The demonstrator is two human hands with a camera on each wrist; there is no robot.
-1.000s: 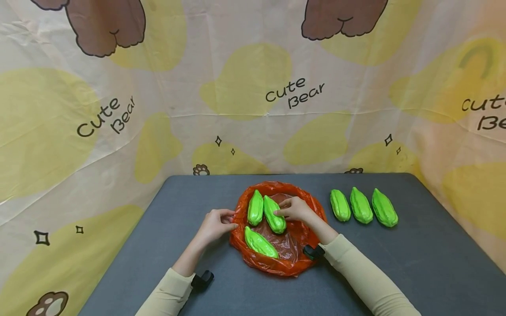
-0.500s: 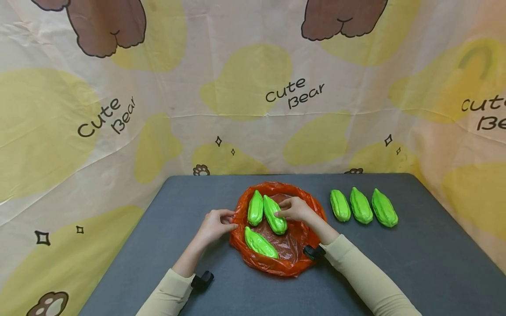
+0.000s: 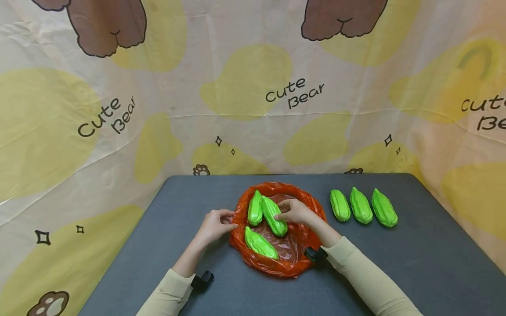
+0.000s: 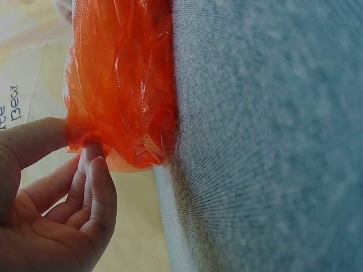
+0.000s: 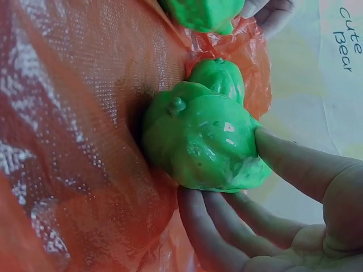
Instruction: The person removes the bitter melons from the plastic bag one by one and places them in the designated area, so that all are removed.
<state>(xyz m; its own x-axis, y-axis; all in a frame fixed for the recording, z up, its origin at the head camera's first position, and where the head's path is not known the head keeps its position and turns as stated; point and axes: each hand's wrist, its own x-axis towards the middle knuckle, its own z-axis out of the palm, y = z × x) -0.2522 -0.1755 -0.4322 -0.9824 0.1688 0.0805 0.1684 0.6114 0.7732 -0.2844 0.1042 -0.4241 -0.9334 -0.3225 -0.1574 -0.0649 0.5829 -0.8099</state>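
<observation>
On the table a red plastic bag [image 3: 272, 267] stands with its mouth spread wide and its rim rolled. My left hand [image 3: 215, 226] pinches the bag's left rim between thumb and fingers, plainly seen in the left wrist view. Inside the bag, my right hand [image 3: 294, 211] grips a glossy green bitter melon [image 3: 274, 218], thumb on one side and fingertips on the other in the right wrist view. Its tip leans against a second bitter melon [image 3: 254, 210] at the bag's left. A third bitter melon [image 3: 260, 243] lies slanted near the front of the bag.
Right of the bag, three more green bitter melons, the nearest one [image 3: 340, 205] among them, lie in a row on the grey table [image 3: 395, 267]. A printed cloth backdrop [image 3: 245, 87] hangs behind the table.
The bitter melon in my right hand has shifted slightly left and toward the front, its tip now touching the one beside it. My left hand has stayed on the rim.
</observation>
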